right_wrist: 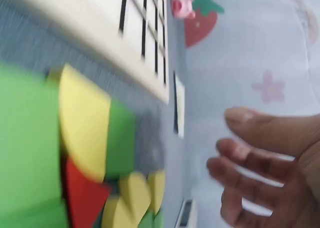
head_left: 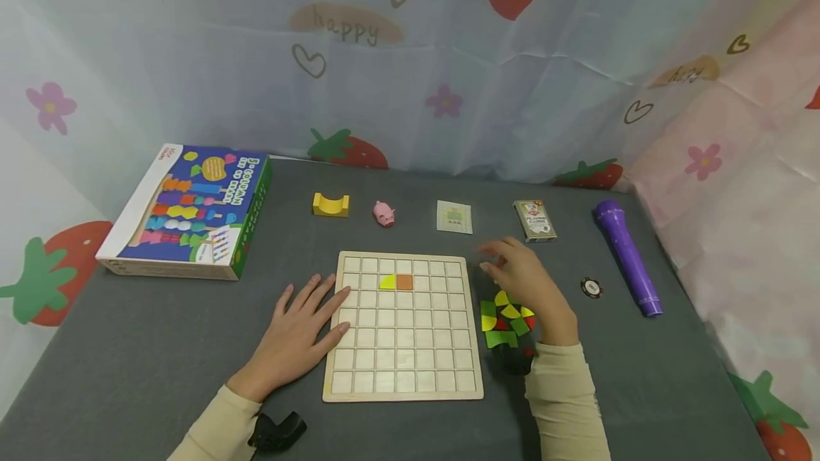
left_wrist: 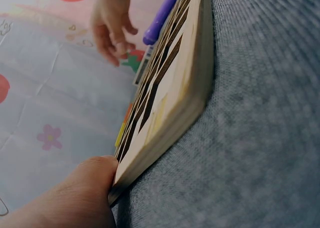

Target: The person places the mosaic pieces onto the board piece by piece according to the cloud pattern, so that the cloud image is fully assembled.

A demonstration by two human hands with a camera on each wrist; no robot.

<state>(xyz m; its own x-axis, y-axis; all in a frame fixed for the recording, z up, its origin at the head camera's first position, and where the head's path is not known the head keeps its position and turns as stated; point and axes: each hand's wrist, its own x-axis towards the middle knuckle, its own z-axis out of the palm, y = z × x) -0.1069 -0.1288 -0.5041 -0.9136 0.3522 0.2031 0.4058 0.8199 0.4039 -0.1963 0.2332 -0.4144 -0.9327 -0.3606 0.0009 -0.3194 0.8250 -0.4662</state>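
My left hand (head_left: 296, 336) lies flat with spread fingers, its fingertips and thumb over the left edge of a wooden grid board (head_left: 402, 398). In the left wrist view the thumb (left_wrist: 95, 175) touches the board's rim. A yellow quarter-round piece (head_left: 388, 282) and an orange square piece (head_left: 404, 282) sit side by side in cells near the board's top. Beyond the board's right edge, my right hand (head_left: 517, 269) hovers with loosely bent fingers, thumb apart from them and nothing between. Below it lies a pile of green, yellow and red pieces (head_left: 500, 338), partly hidden by the wrist.
Along the back stand a boxed game (head_left: 192, 212), a yellow arched block (head_left: 330, 205), a pink pig figure (head_left: 384, 214), a paper card (head_left: 454, 217) and a card box (head_left: 534, 220). At right are a round chip (head_left: 591, 287) and a purple flashlight (head_left: 628, 258).
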